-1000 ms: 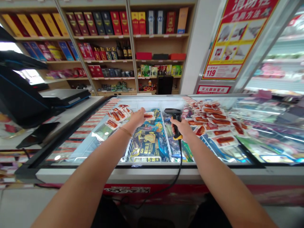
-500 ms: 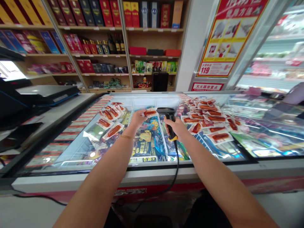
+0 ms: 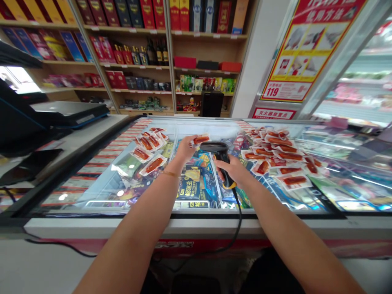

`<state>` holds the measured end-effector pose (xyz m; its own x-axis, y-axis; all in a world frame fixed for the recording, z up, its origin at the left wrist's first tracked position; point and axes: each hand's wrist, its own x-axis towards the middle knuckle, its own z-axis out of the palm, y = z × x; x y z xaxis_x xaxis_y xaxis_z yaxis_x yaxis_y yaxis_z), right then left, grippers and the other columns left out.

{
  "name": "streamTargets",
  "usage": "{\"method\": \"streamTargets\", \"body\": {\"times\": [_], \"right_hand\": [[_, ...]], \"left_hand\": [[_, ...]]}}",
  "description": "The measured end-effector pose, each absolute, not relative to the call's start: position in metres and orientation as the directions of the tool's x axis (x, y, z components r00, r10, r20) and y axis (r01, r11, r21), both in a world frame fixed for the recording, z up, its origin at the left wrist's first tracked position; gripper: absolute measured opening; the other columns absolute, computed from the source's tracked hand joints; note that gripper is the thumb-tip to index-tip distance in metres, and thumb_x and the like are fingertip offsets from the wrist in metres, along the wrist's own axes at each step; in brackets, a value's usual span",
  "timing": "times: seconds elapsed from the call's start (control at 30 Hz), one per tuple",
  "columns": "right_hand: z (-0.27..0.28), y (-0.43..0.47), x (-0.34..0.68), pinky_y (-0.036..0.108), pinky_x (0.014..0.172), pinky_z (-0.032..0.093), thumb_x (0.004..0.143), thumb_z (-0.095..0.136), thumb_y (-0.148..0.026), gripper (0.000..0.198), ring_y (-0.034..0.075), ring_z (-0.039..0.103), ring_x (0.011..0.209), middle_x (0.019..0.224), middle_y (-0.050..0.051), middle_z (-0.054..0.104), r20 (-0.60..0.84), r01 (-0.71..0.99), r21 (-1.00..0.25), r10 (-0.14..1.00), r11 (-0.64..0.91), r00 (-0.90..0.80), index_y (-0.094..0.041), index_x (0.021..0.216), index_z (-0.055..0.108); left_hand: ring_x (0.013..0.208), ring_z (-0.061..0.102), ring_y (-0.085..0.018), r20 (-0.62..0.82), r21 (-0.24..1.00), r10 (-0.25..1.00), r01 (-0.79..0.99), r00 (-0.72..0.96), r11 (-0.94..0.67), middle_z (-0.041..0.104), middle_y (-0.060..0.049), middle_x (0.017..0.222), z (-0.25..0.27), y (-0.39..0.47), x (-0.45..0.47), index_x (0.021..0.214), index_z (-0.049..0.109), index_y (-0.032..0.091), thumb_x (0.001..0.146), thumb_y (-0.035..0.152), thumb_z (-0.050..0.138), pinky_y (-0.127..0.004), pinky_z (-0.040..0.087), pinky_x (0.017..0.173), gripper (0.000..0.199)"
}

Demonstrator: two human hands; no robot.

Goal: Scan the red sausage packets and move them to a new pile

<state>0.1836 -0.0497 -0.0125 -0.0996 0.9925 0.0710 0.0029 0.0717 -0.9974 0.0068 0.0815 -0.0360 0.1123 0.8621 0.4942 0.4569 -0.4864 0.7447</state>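
A clear-wrapped sausage pack (image 3: 201, 139) is gripped in my left hand (image 3: 185, 150), above the glass lid of a chest freezer (image 3: 101, 185). My right hand (image 3: 234, 170) is wrapped round the handle of a black and yellow barcode scanner (image 3: 226, 163). The scanner's head points left, close to the held pack. Right of the scanner lies a heap of wrapped sausages (image 3: 286, 156) on the glass. A smaller group of sausage packs (image 3: 150, 143) rests on the lid to the left, with a single pack (image 3: 153, 165) nearest my left forearm.
The scanner's black cable (image 3: 239, 220) hangs over the freezer's front edge. At the left stands a counter with a weighing scale (image 3: 70, 112). Shelves of boxes and bottles (image 3: 128, 65) line the back wall. A red and yellow poster (image 3: 309, 53) hangs at the right.
The view has shifted, so most things appear slightly farther right. My left hand has raised the sausage pack a little, and the scanner's head now sits just below and beside it.
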Motion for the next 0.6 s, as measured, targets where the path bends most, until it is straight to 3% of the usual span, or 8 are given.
{"method": "streamTargets", "body": {"times": [0.43, 0.6], "right_hand": [[-0.0126, -0.0496, 0.1834, 0.022, 0.036, 0.038, 0.072, 0.068, -0.037, 0.028, 0.008, 0.047, 0.035, 0.057, -0.006, 0.053, 0.084, 0.034, -0.995, 0.989, 0.088, -0.118, -0.019, 0.084, 0.051], [-0.0124, -0.0495, 0.1843, 0.023, 0.036, 0.038, 0.072, 0.067, -0.036, 0.026, 0.009, 0.047, 0.035, 0.057, -0.006, 0.053, 0.087, 0.031, -0.995, 0.989, 0.091, -0.119, -0.019, 0.084, 0.051]], "left_hand": [[0.103, 0.062, -0.019, 0.462, 0.705, 0.874, 0.534, 0.153, -0.467, 0.063, -0.011, 0.122, -0.0303, 0.0759, 0.0094, 0.123, 0.061, 0.013, 0.068, -0.003, 0.055, -0.031, 0.050, 0.092, 0.058], [0.116, 0.056, -0.021, 0.497, 0.646, 0.853, 0.586, 0.163, -0.489, 0.063, -0.009, 0.123, -0.0296, 0.0758, 0.0079, 0.122, 0.062, 0.015, 0.068, -0.004, 0.055, -0.034, 0.042, 0.105, 0.058]]}}
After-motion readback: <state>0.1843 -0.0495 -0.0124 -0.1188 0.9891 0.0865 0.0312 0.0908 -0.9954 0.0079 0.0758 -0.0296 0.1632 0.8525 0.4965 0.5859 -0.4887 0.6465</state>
